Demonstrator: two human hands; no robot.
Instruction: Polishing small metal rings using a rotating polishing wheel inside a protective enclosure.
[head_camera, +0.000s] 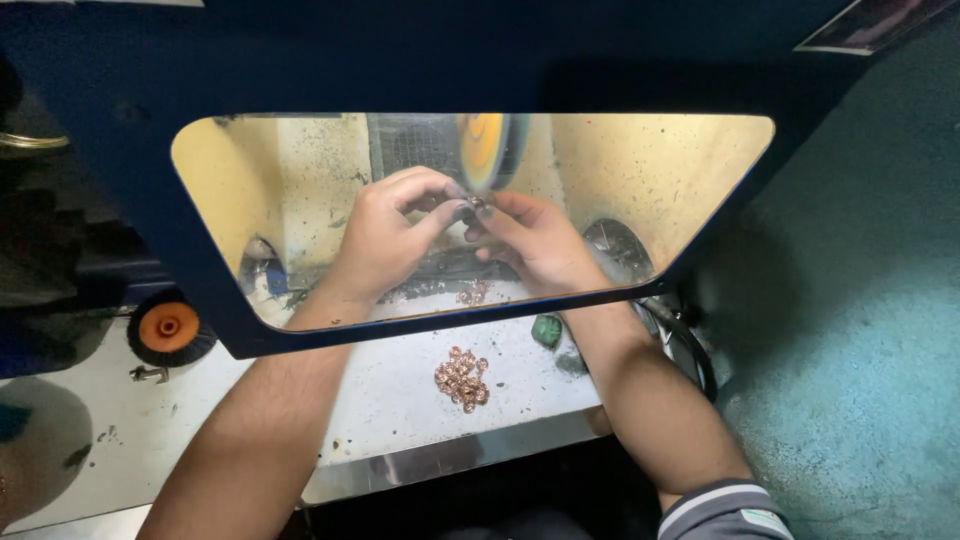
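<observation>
Light comes mostly from inside the yellow-walled chamber seen through the window (640, 170) of a dark blue hood (400, 50), so the middle is warm and bright while the hood around it is almost black. The spinning wheel (483, 150) at the far centre is smeared by motion blur. Both hands, left hand (385, 235) and right hand (535, 240), are lit evenly but a little soft. The white bench (400, 400) nearer is dimmer, with a faint sheen along its metal edge. The far left falls into deep shadow. The green floor (860, 300) at right is grainy and dull.
</observation>
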